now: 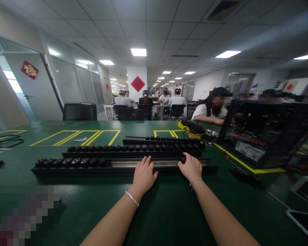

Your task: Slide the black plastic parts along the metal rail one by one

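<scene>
Six o'clock: left hand (144, 173), fingers loosely apart on near rail (124, 166). Five o'clock: right hand (191, 166), pinched on small black piece (182, 159).

Front rail (123, 171) on table (159, 212), small-parts row (72, 162) on its L portion | mid rail (133, 154) just behind | rear rail (163, 142) behind mid, offset R | PC case (259, 136) R of rails | pwr strip (193, 126) behind rear rail's R end, L of case | cables (6, 137) far L
</scene>
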`<control>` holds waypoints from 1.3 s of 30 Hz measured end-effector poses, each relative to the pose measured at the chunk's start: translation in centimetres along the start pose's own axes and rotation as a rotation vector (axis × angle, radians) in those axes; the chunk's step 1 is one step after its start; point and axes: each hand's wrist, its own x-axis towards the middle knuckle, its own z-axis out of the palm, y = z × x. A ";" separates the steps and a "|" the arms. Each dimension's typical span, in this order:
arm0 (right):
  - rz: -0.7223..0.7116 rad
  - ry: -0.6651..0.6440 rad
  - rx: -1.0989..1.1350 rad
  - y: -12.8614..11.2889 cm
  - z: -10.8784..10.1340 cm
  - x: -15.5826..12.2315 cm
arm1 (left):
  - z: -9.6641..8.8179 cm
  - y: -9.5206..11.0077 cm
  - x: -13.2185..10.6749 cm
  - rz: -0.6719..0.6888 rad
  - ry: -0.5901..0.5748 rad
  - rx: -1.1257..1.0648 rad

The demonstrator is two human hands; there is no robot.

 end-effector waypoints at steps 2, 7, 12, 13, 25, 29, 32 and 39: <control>0.011 -0.019 0.004 0.2 -0.2 0.2 | 0.0 0.0 0.0 0.000 -0.002 -0.003; 0.016 -0.041 0.031 0.7 -0.6 0.7 | -0.1 0.0 0.0 -0.007 -0.012 -0.010; 0.007 -0.030 0.055 1.5 -0.8 0.9 | -0.2 0.0 0.0 -0.006 -0.007 -0.009; 0.004 -0.023 0.051 1.6 -0.8 0.9 | -0.2 0.1 0.0 -0.005 -0.004 -0.007; 0.041 -0.018 0.020 2.3 -0.8 1.2 | -0.1 0.1 -0.1 -0.001 0.008 -0.011; 0.054 -0.025 0.029 2.5 -0.9 1.2 | -0.1 0.0 -0.1 -0.005 0.001 -0.021; 0.073 -0.024 -0.023 2.7 -0.8 1.2 | -0.1 0.0 0.0 -0.006 -0.014 -0.027; 0.092 -0.057 -0.053 3.3 -0.9 1.6 | -0.4 0.0 0.0 -0.010 -0.029 -0.042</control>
